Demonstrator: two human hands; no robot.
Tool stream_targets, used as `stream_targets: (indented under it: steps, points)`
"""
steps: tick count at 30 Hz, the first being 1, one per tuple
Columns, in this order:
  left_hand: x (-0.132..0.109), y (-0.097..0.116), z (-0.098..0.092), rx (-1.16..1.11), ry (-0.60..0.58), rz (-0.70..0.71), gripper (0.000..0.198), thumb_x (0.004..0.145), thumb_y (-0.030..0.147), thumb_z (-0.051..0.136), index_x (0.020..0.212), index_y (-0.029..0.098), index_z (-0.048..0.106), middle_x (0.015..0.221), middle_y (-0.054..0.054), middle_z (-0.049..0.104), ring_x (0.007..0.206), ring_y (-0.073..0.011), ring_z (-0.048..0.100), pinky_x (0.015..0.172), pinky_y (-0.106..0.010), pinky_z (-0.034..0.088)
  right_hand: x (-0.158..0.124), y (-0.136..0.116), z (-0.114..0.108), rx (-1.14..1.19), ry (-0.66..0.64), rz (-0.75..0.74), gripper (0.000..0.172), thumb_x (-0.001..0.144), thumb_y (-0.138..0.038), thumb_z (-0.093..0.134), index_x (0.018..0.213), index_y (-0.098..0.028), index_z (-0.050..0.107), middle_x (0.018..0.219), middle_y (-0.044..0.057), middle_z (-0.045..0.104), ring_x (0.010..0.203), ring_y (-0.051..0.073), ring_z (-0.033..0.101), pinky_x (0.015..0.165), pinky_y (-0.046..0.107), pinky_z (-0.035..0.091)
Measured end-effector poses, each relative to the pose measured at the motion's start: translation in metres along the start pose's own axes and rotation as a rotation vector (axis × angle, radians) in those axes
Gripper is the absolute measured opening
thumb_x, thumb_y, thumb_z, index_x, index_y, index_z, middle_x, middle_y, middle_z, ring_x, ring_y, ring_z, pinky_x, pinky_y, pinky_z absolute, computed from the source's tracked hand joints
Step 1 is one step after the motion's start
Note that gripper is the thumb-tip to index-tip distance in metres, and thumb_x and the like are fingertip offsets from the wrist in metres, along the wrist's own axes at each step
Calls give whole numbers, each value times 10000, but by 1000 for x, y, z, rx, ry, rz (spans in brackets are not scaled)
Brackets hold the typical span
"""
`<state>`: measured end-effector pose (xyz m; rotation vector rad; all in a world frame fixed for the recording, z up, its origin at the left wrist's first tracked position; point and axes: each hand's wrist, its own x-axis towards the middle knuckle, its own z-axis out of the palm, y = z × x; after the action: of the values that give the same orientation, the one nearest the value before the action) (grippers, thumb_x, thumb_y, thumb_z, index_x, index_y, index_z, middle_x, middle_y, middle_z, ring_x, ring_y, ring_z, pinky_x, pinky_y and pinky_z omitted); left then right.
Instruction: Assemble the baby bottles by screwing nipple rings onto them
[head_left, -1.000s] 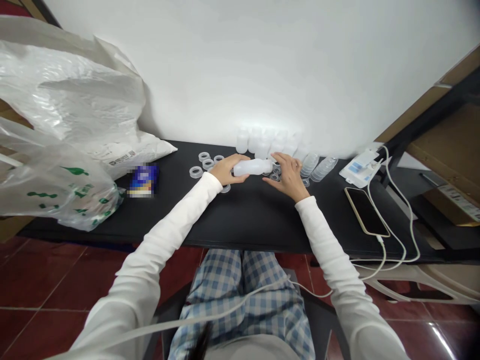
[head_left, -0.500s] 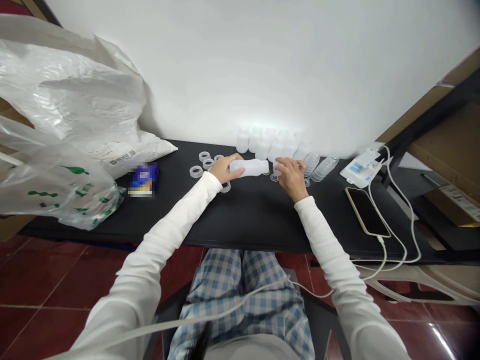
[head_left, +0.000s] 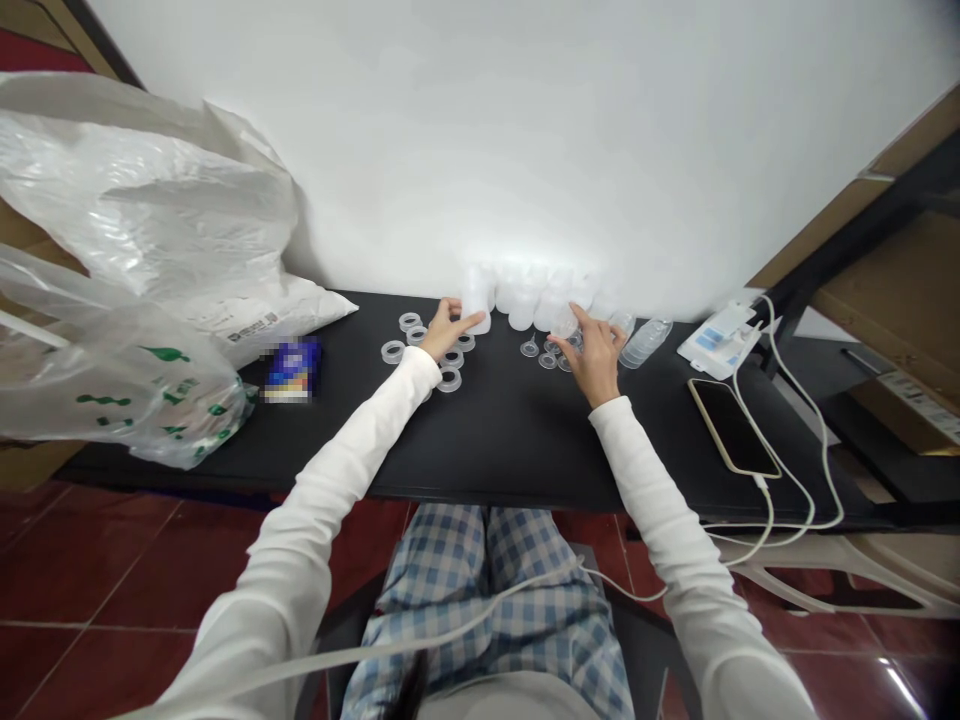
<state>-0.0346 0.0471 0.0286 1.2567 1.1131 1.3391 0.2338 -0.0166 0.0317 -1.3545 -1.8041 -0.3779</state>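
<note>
My left hand [head_left: 445,330] is closed around the lower part of a frosted white bottle [head_left: 475,290], which stands upright at the left end of a row of similar bottles [head_left: 523,303] by the wall. Beside that hand lie several translucent screw rings [head_left: 448,379]. Between the thumb and index finger of my right hand [head_left: 598,358] is a clear domed cap [head_left: 564,321]. Several clear bottle teats [head_left: 548,360] rest on the table just below it, some partly hidden by my fingers. A stack of nested clear caps [head_left: 646,343] lies to the right.
On the black table [head_left: 510,440], a blue packet [head_left: 292,371] sits at left near white plastic bags [head_left: 150,220]. A phone [head_left: 735,427] with a charging cable and a white power strip [head_left: 718,338] lie at right. A cable [head_left: 450,625] crosses my lap.
The bottle in my left hand has turned from lying sideways to upright and moved back beside the row. My right hand has shifted slightly right, and the clear cap in its fingers now shows.
</note>
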Motion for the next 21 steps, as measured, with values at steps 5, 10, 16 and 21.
stream_targets:
  steps: [5,10,16,21]
  points:
    - [22,-5,18,354,36,-6,451,627,219,873,926,207,536,1016,-43,653,996,-219,640,1005,-386,470,-4,8,9,73,97,48,628,936,-675,511,1214,-112,547,1064,168,674,949,263,645,982,493,422]
    - [39,-8,32,646,47,-62,449,654,157,863,941,177,518,1083,-97,593,1087,-234,599,1041,-385,459,-4,9,9,47,104,36,552,921,-685,535,1057,-151,572,966,113,683,854,223,624,943,448,413]
    - [49,-16,39,692,50,29,520,666,121,846,1025,166,472,1037,-95,572,1106,-271,588,1058,-435,455,-3,2,6,-14,44,-6,424,947,-579,586,1088,-181,613,995,92,711,874,218,614,926,396,372]
    - [34,-7,33,651,86,121,526,733,111,764,1156,141,453,1236,-155,529,1191,-259,560,1108,-448,420,-3,-2,6,29,-22,-22,340,955,-499,614,1077,-182,627,996,91,726,893,225,625,927,388,366]
